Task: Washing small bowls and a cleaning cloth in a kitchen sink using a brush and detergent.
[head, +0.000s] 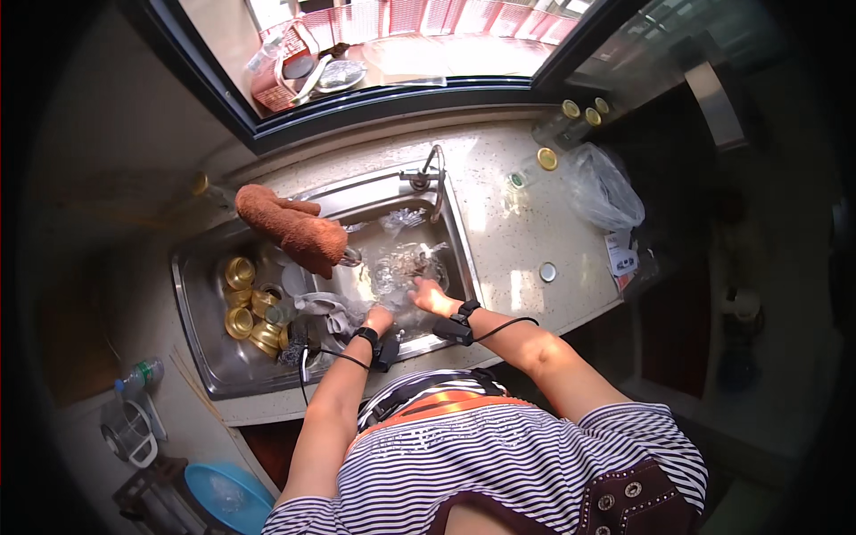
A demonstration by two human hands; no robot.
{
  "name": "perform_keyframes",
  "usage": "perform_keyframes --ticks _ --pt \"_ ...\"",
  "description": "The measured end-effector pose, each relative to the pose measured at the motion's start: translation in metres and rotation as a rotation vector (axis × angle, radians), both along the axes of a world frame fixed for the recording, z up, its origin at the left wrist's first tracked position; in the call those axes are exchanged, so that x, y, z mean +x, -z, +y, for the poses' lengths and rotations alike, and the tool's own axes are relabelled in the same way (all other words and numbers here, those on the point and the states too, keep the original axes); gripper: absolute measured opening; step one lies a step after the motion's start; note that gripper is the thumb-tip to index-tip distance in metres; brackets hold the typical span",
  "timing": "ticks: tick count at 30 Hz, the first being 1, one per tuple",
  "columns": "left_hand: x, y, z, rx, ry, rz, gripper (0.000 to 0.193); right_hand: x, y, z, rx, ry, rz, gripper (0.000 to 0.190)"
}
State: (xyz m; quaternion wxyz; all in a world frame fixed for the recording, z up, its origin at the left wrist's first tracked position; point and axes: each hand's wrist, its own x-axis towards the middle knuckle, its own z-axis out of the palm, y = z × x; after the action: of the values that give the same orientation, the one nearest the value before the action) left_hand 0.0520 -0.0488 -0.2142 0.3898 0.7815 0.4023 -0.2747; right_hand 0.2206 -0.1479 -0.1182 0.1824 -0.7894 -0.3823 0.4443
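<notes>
Both my hands are down in the right basin of a stainless steel sink [461, 247], which holds water and clear items that glare and ripples make hard to tell apart. My right hand [430, 295] is near the basin's right side, fingers partly spread beside a clear, glass-like thing [435, 269]. Whether it grips anything is unclear. Close to the front rim, my left hand [379, 317] has its fingers curled and partly hidden, next to a pale grey cloth [331, 307]. Several gold metal lids [239, 322] lie in the left basin.
A brown terry cloth [287, 224] spans the back of the sink, near the curved faucet [438, 177]. On the right counter are gold-lidded glass jars [568, 124], a clear plastic bag [602, 187] and a small round lid [548, 272]. A blue basin [231, 495] stands lower left.
</notes>
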Motion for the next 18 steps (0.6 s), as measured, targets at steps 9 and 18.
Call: perform_keyframes --ticks 9,18 --pt "0.025 -0.185 -0.004 -0.398 -0.668 -0.748 0.038 -0.035 -0.034 0.024 -0.206 0.821 1.383 0.100" --pt "0.043 -0.215 -0.005 0.031 -0.559 -0.957 0.020 -0.034 0.004 0.029 0.432 0.870 1.826 0.034"
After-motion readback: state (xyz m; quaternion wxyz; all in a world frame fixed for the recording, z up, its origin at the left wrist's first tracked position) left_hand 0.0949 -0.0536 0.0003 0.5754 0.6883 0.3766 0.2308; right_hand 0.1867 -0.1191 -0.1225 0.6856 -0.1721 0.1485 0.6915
